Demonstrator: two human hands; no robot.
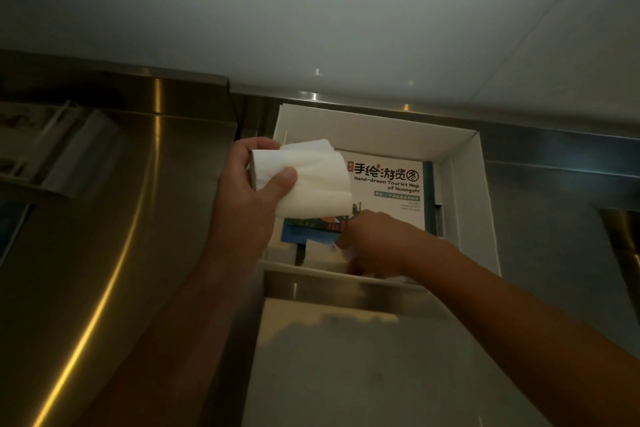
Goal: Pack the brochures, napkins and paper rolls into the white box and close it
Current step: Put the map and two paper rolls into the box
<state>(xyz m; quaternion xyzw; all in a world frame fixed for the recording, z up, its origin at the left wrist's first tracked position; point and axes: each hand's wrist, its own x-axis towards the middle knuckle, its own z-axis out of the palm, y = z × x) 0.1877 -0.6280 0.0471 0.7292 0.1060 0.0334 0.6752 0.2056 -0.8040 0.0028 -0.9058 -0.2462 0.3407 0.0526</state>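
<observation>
— Left hand [249, 180]?
— Clamped on two white paper rolls [304, 180], thumb across the front, fingers behind. Held just above the left edge of the white box [467, 184], partly covering the brochure [391, 191].

— Right hand [374, 246]?
— Reaching down into the near part of the box, knuckles up. Fingers curled, tips lost in blur against something white there. Impossible to tell whether gripping or merely touching.

— That white thing?
— Maybe a napkin stack [322, 253], lying in the box's near left corner, below the brochure. Too blurred to say more.

— Brochure itself?
— Lying flat inside the box, cover up, printed "Hand-drawn Tourist Map of Huangshi". Lower corner hidden behind the right hand.

— Box?
— Open, lid flap [346, 357] hanging toward the viewer. Sitting on a steel counter [104, 218], far wall close to the raised steel back edge.

— Elsewhere?
— More printed sheets [41, 149] far left on the counter, dim and unclear.
</observation>
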